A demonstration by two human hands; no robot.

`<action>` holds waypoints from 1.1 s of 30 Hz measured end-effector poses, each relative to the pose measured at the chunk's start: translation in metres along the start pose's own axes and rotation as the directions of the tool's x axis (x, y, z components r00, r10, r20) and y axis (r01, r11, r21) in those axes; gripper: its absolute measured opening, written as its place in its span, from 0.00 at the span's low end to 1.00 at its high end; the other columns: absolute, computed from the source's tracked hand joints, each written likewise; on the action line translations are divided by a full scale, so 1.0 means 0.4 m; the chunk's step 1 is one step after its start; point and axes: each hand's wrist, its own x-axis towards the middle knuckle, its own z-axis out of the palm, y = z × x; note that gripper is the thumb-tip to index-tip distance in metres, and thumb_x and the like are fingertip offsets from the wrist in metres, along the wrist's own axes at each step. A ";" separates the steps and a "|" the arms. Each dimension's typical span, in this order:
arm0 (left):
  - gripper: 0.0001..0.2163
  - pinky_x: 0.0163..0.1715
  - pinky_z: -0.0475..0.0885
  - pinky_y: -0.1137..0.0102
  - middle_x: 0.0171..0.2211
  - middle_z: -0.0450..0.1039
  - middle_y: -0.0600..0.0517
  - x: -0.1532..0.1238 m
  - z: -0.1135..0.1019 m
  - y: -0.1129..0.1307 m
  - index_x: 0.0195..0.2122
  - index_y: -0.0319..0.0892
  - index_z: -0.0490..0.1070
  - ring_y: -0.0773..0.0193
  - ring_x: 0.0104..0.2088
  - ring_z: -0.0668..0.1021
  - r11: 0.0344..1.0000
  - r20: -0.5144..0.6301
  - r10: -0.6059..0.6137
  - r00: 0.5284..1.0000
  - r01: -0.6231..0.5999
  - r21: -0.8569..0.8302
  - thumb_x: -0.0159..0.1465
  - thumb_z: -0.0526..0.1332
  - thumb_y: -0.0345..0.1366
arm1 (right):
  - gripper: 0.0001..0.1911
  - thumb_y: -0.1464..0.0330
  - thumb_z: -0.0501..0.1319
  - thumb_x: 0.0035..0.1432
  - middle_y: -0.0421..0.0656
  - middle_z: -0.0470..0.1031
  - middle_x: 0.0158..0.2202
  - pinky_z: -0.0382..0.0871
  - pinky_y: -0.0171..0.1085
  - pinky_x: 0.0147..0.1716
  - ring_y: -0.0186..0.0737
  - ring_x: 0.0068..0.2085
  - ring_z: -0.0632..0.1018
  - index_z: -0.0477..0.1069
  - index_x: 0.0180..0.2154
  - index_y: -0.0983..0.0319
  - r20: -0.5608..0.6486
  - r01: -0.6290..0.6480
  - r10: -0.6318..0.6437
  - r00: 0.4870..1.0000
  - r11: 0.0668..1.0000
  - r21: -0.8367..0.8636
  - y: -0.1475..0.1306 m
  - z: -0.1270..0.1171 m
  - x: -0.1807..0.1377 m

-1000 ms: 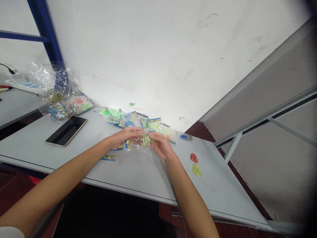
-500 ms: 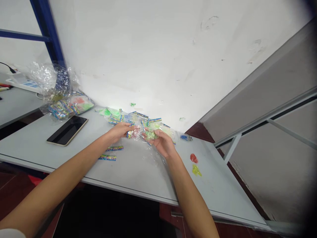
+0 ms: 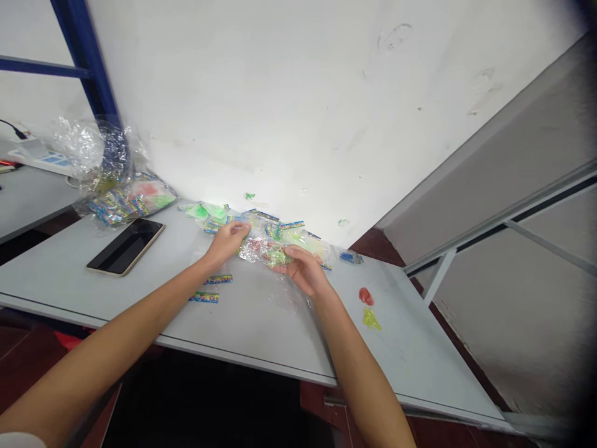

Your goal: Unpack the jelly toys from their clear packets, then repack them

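Observation:
My left hand [image 3: 227, 239] pinches one end of a clear plastic packet [image 3: 262, 251] that holds small red and green pieces. My right hand [image 3: 301, 270] grips the packet's other end, where a green piece shows between the fingers. Both hands hover just above the grey table [image 3: 261, 323], right in front of a pile of similar small packets [image 3: 280, 235] with colourful header cards, lying against the white wall.
A dark phone [image 3: 125, 246] lies at the left of the table. Behind it sits a crumpled plastic bag [image 3: 116, 186] full of packets. Two loose header strips [image 3: 211, 289] lie near my left forearm. A red piece [image 3: 366, 296] and a yellow-green piece [image 3: 370, 319] rest at right.
My left hand has moved back and left towards the pile, stretching the packet out between my hands. My right hand has stayed nearly in place.

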 end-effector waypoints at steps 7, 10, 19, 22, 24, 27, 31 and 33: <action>0.34 0.66 0.47 0.50 0.69 0.49 0.41 -0.026 0.002 -0.007 0.66 0.43 0.56 0.44 0.70 0.49 0.507 0.469 0.582 0.664 -0.747 0.430 0.60 0.63 0.48 | 0.09 0.62 0.70 0.47 0.43 0.78 0.39 0.74 0.44 0.41 0.46 0.44 0.77 0.74 0.25 0.60 0.014 0.001 0.000 1.000 1.000 -0.031 0.000 0.020 -0.005; 0.42 0.66 0.45 0.49 0.70 0.47 0.39 -0.022 0.002 -0.022 0.69 0.42 0.48 0.42 0.70 0.47 0.426 0.571 0.547 0.612 -0.791 0.440 0.58 0.65 0.50 | 0.09 0.62 0.69 0.47 0.43 0.77 0.37 0.73 0.43 0.38 0.45 0.41 0.76 0.75 0.26 0.60 0.033 0.017 -0.015 0.999 0.997 -0.069 0.004 0.026 -0.008; 0.37 0.62 0.52 0.51 0.55 0.66 0.38 -0.015 0.029 -0.066 0.69 0.40 0.47 0.43 0.64 0.60 0.291 0.572 0.547 0.612 -0.779 0.555 0.59 0.60 0.32 | 0.07 0.64 0.68 0.49 0.43 0.77 0.43 0.72 0.39 0.37 0.44 0.46 0.75 0.76 0.25 0.59 0.109 0.028 -0.018 0.994 0.995 -0.093 0.009 0.042 -0.019; 0.36 0.58 0.57 0.53 0.49 0.68 0.39 -0.009 0.022 -0.063 0.68 0.37 0.50 0.45 0.55 0.67 0.258 0.545 0.538 0.643 -0.741 0.620 0.58 0.58 0.30 | 0.06 0.64 0.68 0.50 0.44 0.77 0.45 0.72 0.40 0.39 0.44 0.46 0.75 0.76 0.25 0.60 0.106 0.037 -0.031 0.994 0.998 -0.056 0.003 0.046 -0.019; 0.35 0.56 0.60 0.54 0.46 0.68 0.39 -0.005 0.016 -0.060 0.67 0.34 0.51 0.46 0.51 0.68 0.234 0.535 0.526 0.661 -0.717 0.656 0.57 0.59 0.31 | 0.08 0.63 0.69 0.49 0.44 0.77 0.42 0.74 0.42 0.40 0.44 0.44 0.75 0.75 0.25 0.60 0.033 0.046 -0.045 0.998 0.999 -0.028 0.003 0.044 -0.014; 0.36 0.54 0.61 0.56 0.44 0.69 0.40 -0.004 0.012 -0.058 0.67 0.32 0.51 0.47 0.48 0.68 0.218 0.523 0.490 0.698 -0.679 0.702 0.58 0.60 0.34 | 0.10 0.62 0.71 0.46 0.42 0.75 0.34 0.76 0.44 0.42 0.41 0.40 0.75 0.74 0.25 0.60 -0.121 0.062 -0.063 0.991 0.998 -0.011 0.008 0.029 0.000; 0.36 0.53 0.61 0.57 0.43 0.70 0.41 -0.007 0.014 -0.059 0.67 0.33 0.50 0.47 0.48 0.68 0.214 0.494 0.458 0.739 -0.631 0.745 0.59 0.60 0.37 | 0.11 0.62 0.72 0.44 0.41 0.73 0.33 0.77 0.46 0.44 0.40 0.38 0.73 0.75 0.25 0.61 -0.249 0.070 -0.074 0.966 0.997 -0.024 0.021 0.007 0.015; 0.36 0.54 0.61 0.57 0.44 0.71 0.41 -0.009 0.016 -0.060 0.67 0.32 0.49 0.47 0.48 0.68 0.212 0.475 0.461 0.750 -0.612 0.762 0.60 0.60 0.38 | 0.11 0.62 0.72 0.43 0.41 0.72 0.33 0.77 0.45 0.43 0.41 0.40 0.73 0.76 0.25 0.61 -0.286 0.083 -0.095 0.954 0.995 -0.054 0.026 0.001 0.018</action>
